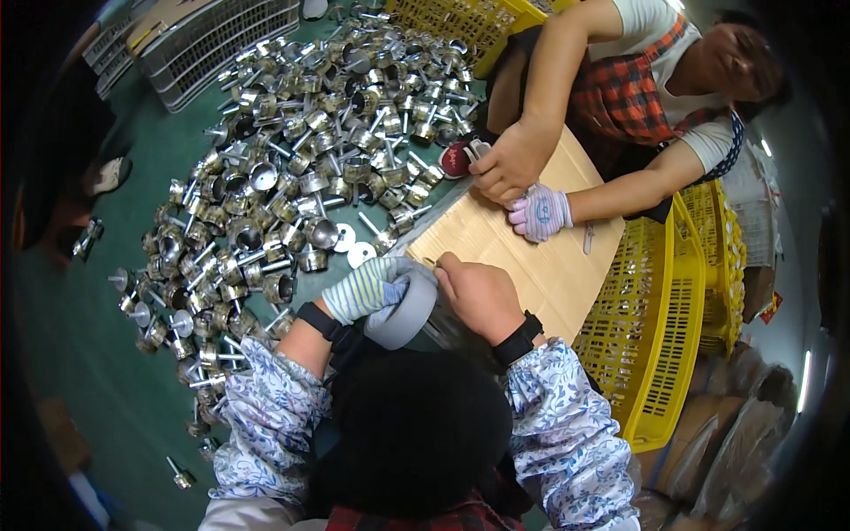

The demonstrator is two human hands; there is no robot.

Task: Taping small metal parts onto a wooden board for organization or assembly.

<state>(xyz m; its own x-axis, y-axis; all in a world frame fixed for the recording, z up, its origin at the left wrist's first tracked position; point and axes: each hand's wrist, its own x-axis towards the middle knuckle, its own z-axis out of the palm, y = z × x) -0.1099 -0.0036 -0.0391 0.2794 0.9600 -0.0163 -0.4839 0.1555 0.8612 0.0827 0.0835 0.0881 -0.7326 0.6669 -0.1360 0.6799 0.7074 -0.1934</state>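
Note:
My left hand point(363, 288), in a striped white, blue and yellow knit glove, is closed around a smooth grey ring-shaped or cup-shaped piece point(403, 319). The fingers hook over its upper rim, so I cannot see all of its inside. Close beside it, above the near edge of a light wooden board point(531, 265), my bare right hand point(481, 296) is closed in a pinch. Whatever lies in that pinch is too small to name. Two white discs point(361, 254) with centre holes lie on the floor just beyond my left hand.
A big heap of metal cups with stems point(310, 159) covers the green floor ahead and left. Across the board a co-worker's hands point(522, 195), one gloved, work on a small piece. Yellow crates point(655, 336) stand at right; a grey crate point(212, 57) is at far left.

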